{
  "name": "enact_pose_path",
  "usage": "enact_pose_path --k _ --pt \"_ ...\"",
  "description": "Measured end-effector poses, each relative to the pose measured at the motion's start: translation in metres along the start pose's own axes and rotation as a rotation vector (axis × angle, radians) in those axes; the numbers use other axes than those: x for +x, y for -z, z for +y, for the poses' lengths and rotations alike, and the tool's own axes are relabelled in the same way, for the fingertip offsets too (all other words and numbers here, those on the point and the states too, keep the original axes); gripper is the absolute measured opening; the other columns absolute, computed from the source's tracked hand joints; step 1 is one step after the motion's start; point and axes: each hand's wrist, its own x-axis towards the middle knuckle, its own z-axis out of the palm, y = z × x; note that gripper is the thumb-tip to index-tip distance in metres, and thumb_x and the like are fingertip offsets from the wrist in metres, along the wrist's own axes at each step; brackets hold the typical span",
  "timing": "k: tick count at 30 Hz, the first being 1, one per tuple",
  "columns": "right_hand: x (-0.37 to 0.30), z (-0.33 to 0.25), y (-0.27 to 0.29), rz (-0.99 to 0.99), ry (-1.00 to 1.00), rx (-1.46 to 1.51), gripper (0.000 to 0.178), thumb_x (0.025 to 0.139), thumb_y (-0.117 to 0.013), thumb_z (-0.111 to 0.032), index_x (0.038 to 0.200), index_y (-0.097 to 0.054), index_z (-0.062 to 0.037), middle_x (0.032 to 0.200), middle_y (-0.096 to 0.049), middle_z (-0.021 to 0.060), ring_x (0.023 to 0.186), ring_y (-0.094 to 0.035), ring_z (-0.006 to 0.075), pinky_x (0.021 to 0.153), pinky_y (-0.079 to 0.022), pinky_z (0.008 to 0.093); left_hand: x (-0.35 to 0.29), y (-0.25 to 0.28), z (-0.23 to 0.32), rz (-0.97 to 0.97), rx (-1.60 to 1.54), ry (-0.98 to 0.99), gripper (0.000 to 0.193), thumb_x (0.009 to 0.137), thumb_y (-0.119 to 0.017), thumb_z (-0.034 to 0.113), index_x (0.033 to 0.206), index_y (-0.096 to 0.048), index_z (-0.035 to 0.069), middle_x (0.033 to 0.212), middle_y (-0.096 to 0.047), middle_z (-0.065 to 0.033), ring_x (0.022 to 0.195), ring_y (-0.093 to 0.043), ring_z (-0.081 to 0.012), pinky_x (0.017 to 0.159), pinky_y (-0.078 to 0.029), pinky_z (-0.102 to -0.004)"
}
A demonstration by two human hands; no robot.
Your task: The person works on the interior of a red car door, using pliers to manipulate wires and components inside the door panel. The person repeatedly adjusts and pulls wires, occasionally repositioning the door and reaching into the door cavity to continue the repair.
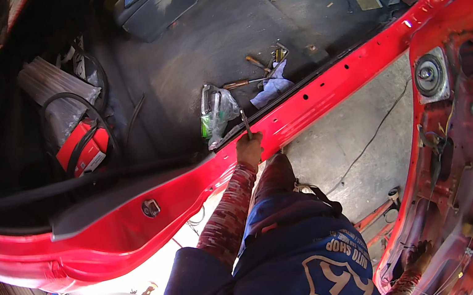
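Observation:
My left hand (249, 149) is closed round a slim metal tool (245, 122) that points up past the fingers; its exact kind is not clear. This hand is at the inner edge of the red door sill (309, 98). Just beyond it, on the dark car floor, lies a clear plastic bag (223, 111) with a green-and-silver item. At the lower right, my right hand (419, 255) is against the bare inner side of the red car door (472, 170). Its fingers are shaded and look stretched out.
Screwdrivers (235, 84) and a bluish cloth (274, 86) lie on the car floor (195, 48). Farther left are a red box (84, 149), black hose (104, 88) and clear plastic wrapping (54, 84). A speaker (429, 74) sits in the door. A cable (368, 147) crosses the concrete.

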Motion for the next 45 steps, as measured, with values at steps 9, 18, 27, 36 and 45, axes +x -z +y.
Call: enact_pose_path --k 9,18,27,36,45 --pt "-0.026 -0.008 -0.151 -0.36 0.905 -0.457 0.035 0.093 -0.062 -0.01 0.126 -0.053 -0.002 0.105 -0.061 0.0118 0.092 -0.059 0.0206 0.079 -0.051 0.0333 0.04 -0.004 0.043 -0.212 0.402 -0.252 0.038 0.087 -0.064 0.04 0.09 -0.067 0.002 0.081 -0.065 -0.0252 0.076 -0.064 -0.0387 0.072 -0.048 -0.0455" --pt "0.071 0.029 -0.303 -1.248 0.409 -1.416 0.029 0.089 -0.059 -0.02 0.114 -0.056 -0.0054 0.088 -0.063 0.0076 0.061 -0.062 0.0181 0.046 -0.049 0.028 -0.038 0.043 0.049 -0.493 0.513 -0.158 0.069 0.08 -0.07 0.046 0.122 -0.049 -0.006 0.116 -0.06 -0.0275 0.108 -0.061 -0.0383 0.092 -0.048 -0.0433" --pt "0.066 0.055 -0.575 -1.411 0.417 -1.676 0.029 0.09 -0.057 -0.024 0.113 -0.057 -0.0067 0.102 -0.062 0.0118 0.075 -0.065 0.0254 0.062 -0.056 0.0332 -0.126 0.042 -0.073 -0.183 0.551 -0.272 0.034 0.083 -0.063 0.038 0.109 -0.068 0.017 0.093 -0.069 -0.0156 0.087 -0.066 -0.0334 0.076 -0.053 -0.0448" --pt "-0.243 0.125 -0.603 -1.955 0.696 -1.574 0.029 0.09 -0.057 -0.024 0.113 -0.057 -0.0066 0.103 -0.062 0.012 0.077 -0.065 0.0256 0.064 -0.056 0.034 -0.206 0.02 -0.137 0.096 0.219 0.179 0.055 0.084 -0.061 0.049 0.098 -0.071 -0.003 0.089 -0.071 -0.0221 0.086 -0.069 -0.0315 0.077 -0.053 -0.0437" --pt "-0.232 0.142 -0.546 -1.948 0.667 -1.725 0.03 0.09 -0.057 -0.025 0.114 -0.057 -0.0065 0.104 -0.062 0.0121 0.078 -0.065 0.0258 0.066 -0.056 0.0348 -0.273 0.043 -0.241 0.253 0.096 0.485 0.059 0.083 -0.057 0.05 0.107 -0.069 -0.002 0.098 -0.071 -0.0194 0.09 -0.069 -0.0298 0.08 -0.052 -0.0416"
